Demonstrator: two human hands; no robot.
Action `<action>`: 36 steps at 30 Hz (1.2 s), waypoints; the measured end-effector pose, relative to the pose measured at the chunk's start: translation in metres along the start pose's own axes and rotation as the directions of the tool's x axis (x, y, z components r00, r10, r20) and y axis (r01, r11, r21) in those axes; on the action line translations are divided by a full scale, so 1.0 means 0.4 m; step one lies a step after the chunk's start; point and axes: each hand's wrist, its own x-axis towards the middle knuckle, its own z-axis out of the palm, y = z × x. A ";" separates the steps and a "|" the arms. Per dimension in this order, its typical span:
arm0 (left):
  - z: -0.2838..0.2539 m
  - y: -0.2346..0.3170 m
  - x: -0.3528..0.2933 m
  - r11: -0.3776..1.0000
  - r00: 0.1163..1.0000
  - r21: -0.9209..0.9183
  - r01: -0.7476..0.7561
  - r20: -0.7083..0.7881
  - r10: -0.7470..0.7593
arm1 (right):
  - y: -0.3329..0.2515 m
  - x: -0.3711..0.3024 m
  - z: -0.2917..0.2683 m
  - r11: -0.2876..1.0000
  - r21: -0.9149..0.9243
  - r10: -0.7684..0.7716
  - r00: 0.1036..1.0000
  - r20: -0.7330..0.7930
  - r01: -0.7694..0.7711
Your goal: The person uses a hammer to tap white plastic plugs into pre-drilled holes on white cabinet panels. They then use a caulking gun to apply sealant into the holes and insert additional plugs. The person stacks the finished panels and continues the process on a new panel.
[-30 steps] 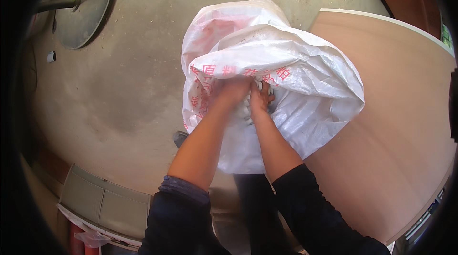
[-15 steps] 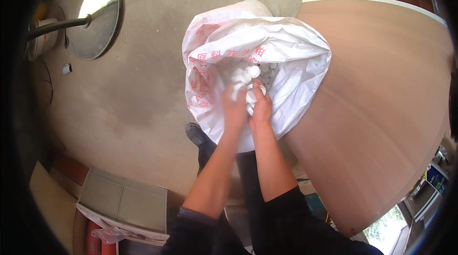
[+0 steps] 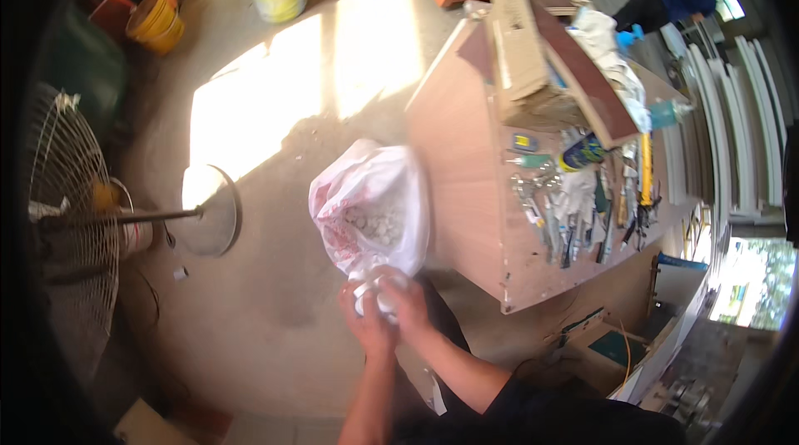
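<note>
Left hand (image 3: 370,330) and right hand (image 3: 409,306), earlier inside white woven plastic sack with red print (image 3: 354,172), now at its near edge. Fingers closed round small round white pieces (image 3: 364,302); blur hides count. Handful separated from loose pale pieces (image 3: 381,225) inside sack.

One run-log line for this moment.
left hand: holding white pieces | right hand: holding white pieces | sack: open, more inside

From the wearer's head, one fisheye camera looks steeply down and slightly ahead: the left hand (image 3: 369,327) and right hand (image 3: 408,304) are near it, below the frame's centre, while the sunlit floor (image 3: 258,96) lies farther off, at the upper left.
</note>
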 end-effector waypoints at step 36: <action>1.700 0.329 -2.016 0.945 -0.097 -0.239 -0.223 0.970 0.223 | -0.834 -0.909 -2.308 0.273 0.211 -0.156 0.259 -0.953 0.939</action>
